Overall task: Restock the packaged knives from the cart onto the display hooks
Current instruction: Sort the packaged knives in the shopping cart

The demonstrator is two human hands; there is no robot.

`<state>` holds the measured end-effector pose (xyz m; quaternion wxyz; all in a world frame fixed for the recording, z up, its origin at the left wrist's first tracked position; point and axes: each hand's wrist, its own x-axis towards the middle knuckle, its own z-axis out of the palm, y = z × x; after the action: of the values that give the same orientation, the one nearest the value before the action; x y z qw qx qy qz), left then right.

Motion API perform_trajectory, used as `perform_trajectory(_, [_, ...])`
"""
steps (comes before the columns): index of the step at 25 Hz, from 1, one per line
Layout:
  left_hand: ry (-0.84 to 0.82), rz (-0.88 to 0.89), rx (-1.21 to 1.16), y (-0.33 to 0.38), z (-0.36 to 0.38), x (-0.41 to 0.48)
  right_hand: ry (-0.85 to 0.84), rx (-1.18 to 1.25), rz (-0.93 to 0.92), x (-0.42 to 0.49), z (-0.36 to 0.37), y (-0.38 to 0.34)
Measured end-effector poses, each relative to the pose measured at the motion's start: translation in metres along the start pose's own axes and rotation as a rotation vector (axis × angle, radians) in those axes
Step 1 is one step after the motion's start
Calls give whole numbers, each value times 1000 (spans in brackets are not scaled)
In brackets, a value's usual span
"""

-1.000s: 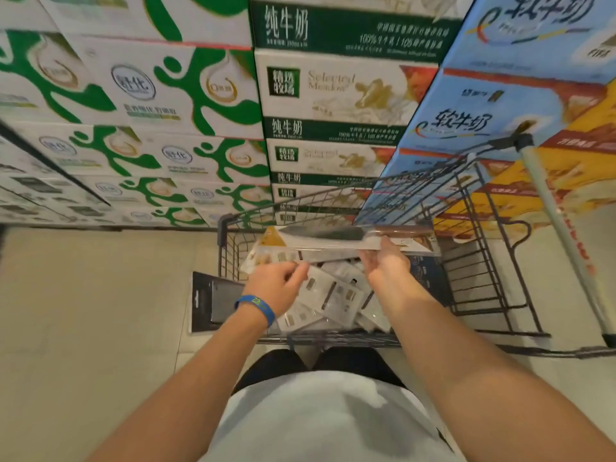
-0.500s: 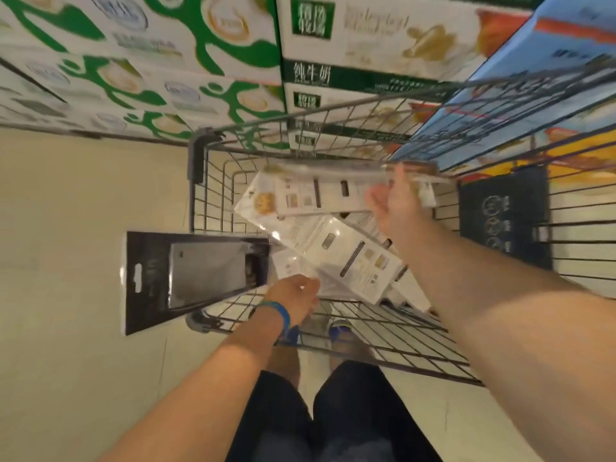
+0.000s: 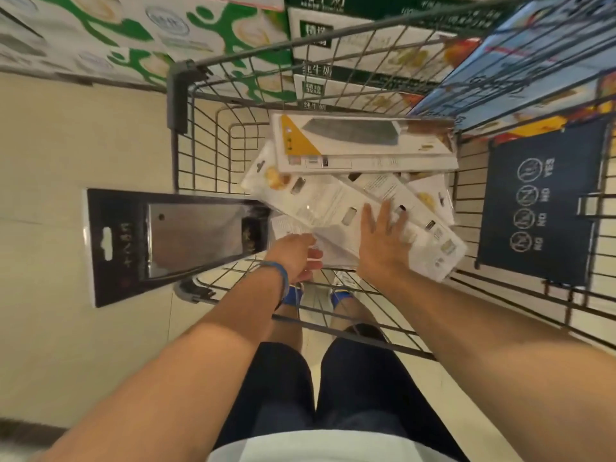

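A wire shopping cart (image 3: pixel 180 155) stands in front of me and holds a pile of several white packaged knives (image 3: pixel 320 201). A white pack with a broad-bladed knife (image 3: pixel 363 141) lies flat on top at the far side. A black cleaver pack (image 3: pixel 173 241) sticks out through the cart's left side. My right hand (image 3: pixel 383 241) is open, its fingers spread flat on a long white pack. My left hand (image 3: pixel 295 256), with a blue wristband, pinches the near edge of a white pack, thumb on top and fingers curled beneath. No display hooks are in view.
Stacked milk cartons (image 3: pixel 213 35) form a wall beyond the cart. A dark blue sign panel (image 3: pixel 540 201) hangs inside the cart at the right. Beige floor tiles (image 3: pixel 66 145) lie to the left. My legs and shoes show beneath the cart's near edge.
My right hand has let go of the broad-bladed knife pack, which now lies on the pile, and has come down flat on the white packs. The view has tilted down.
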<state>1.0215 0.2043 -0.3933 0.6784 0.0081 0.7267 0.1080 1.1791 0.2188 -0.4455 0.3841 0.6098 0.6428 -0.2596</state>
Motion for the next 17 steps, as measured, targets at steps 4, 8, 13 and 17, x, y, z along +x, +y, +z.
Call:
perform_trajectory(4, [4,-29,-24,1,-4,-15,73,246,33,-13,-19,29])
perform_trajectory(8, [6,-35,-71,8,-7,-43,140,458,-11,-28,-76,62])
perform_trajectory(13, [-74,285,-101,31,-21,-88,161,783,-133,-66,-141,93])
perform_trajectory(17, [-198,507,-232,73,-10,-148,188,1305,-118,-111,-192,95])
